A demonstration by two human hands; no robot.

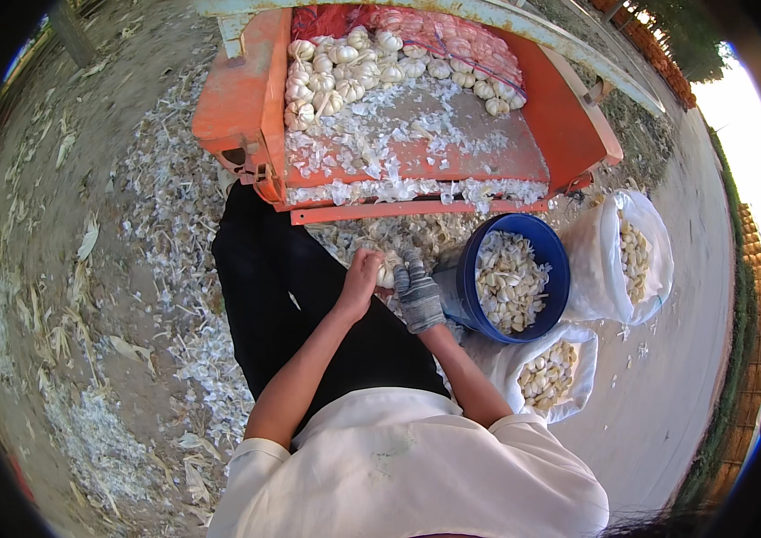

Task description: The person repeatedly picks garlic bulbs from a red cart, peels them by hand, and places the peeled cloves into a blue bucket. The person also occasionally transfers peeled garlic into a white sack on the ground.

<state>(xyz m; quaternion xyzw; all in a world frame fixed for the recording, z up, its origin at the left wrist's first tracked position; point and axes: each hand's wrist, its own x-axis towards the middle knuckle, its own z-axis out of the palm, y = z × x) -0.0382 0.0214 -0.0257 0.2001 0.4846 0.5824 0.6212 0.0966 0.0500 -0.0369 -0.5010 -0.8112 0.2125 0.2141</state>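
A whitish garlic bulb (387,269) is between my two hands, above my black-trousered lap. My bare left hand (362,284) is closed against the bulb's left side. My right hand (418,294), in a grey striped knit glove, closes on it from the right. The fingers hide part of the bulb. Just right of the glove stands a blue bucket (467,278) holding many loose garlic cloves (513,280).
Ahead, an orange metal truck bed (241,108) carries a heap of garlic bulbs (344,67), a red mesh sack (461,45) and papery skins. Two white sacks of cloves, one behind (588,260) and one in front (582,394), flank the bucket. Skins litter the ground (102,296).
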